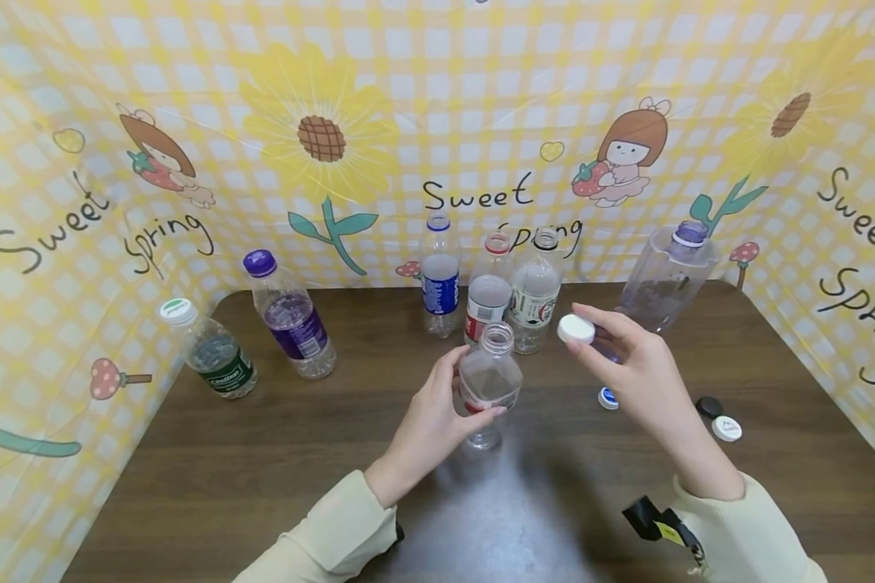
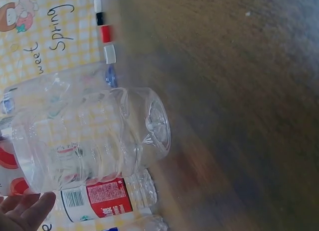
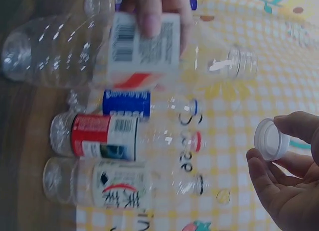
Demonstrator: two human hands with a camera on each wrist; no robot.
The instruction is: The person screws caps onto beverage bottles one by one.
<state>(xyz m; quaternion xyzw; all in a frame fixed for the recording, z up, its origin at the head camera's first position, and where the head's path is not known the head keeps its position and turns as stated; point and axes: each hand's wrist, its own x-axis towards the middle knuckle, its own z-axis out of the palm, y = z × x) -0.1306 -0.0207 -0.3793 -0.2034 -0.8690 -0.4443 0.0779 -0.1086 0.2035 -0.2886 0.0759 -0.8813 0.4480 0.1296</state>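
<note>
My left hand (image 1: pixel 430 421) grips a clear plastic bottle (image 1: pixel 490 376) around its labelled middle. The bottle is upright and its threaded mouth is uncovered. Whether its base touches the table cannot be told. To the right of that mouth, and apart from it, my right hand (image 1: pixel 649 385) pinches a white bottle cap (image 1: pixel 576 328) between thumb and fingers. The right wrist view shows the hollow inside of the cap (image 3: pixel 270 140) facing the bottle. Only a few left fingertips (image 2: pixel 42 211) show in the left wrist view.
Uncapped bottles with blue (image 1: pixel 440 295), red (image 1: pixel 488 295) and white (image 1: pixel 535 304) labels stand behind. Two capped bottles, purple-labelled (image 1: pixel 299 332) and green-labelled (image 1: pixel 229 372), are left. A large purplish bottle (image 1: pixel 667 279) stands back right. Loose blue (image 1: pixel 608 397), black (image 1: pixel 709 406), white (image 1: pixel 727 428) and red (image 2: pixel 105 33) caps lie right.
</note>
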